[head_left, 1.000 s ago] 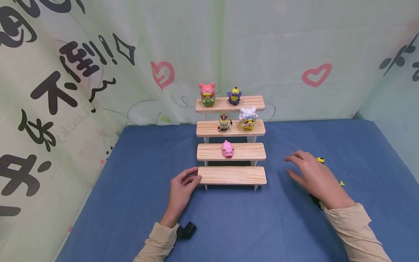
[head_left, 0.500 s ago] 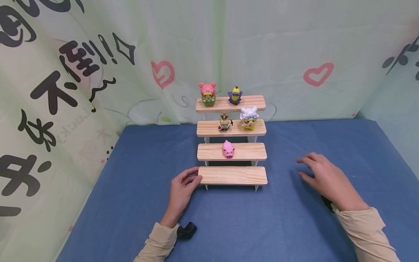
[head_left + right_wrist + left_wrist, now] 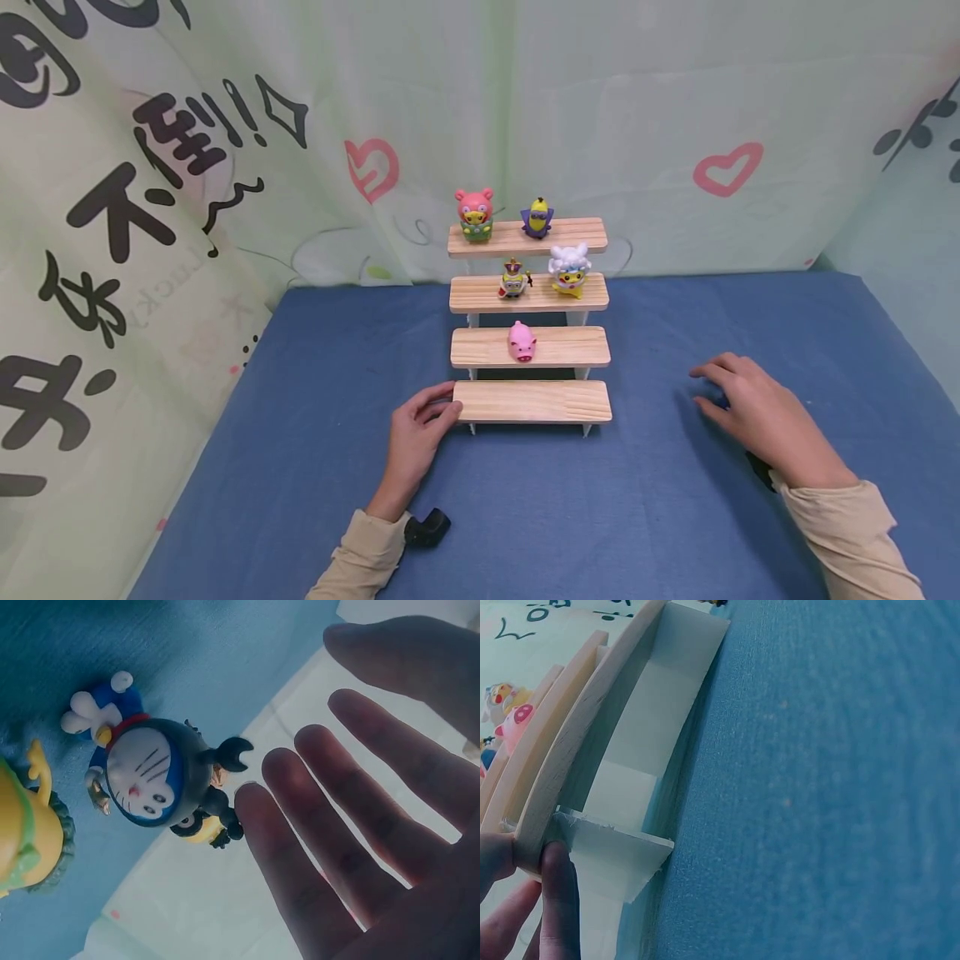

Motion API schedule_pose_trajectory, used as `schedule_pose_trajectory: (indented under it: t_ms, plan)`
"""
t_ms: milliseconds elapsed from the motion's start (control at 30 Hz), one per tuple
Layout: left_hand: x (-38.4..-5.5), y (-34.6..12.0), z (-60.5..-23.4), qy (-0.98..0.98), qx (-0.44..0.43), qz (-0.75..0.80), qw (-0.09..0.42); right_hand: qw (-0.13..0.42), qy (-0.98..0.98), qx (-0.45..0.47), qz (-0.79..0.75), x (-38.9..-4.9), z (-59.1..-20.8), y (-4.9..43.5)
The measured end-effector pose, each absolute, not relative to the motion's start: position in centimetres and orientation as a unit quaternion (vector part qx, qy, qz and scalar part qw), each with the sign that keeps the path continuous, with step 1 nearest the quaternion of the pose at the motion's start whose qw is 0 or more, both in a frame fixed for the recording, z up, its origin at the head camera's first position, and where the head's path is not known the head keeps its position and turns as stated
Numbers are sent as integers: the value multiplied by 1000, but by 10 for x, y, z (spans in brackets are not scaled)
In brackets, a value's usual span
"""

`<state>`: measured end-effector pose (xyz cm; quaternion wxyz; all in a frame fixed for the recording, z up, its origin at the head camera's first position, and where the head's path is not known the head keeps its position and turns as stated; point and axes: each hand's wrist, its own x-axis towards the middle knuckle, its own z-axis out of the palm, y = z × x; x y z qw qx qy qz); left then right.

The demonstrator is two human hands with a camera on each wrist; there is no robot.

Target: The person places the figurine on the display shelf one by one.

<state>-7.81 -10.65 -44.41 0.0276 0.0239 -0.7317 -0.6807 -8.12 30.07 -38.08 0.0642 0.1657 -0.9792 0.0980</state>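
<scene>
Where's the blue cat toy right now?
In the right wrist view, the blue cat toy is left of the right hand, between its fingers and a yellow figure at the left edge.

pig figurine (image 3: 522, 342) on stand (image 3: 532, 402) | cat figurine (image 3: 154, 772) apparently right of stand

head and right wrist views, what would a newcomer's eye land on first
Probably the wooden stand central in the head view, its lowest board gripped by the left hand. A pink pig sits alone one board up. In the right wrist view, a blue cat figure shows near the right hand.
</scene>
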Motion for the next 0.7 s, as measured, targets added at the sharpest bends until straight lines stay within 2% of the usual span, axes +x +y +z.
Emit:
schedule_pose_trajectory:
  t_ms: [700]
  plan:
    - [-78, -107, -446, -734, 22, -678, 28, 121, -971, 176, 111, -83, -382, 313]
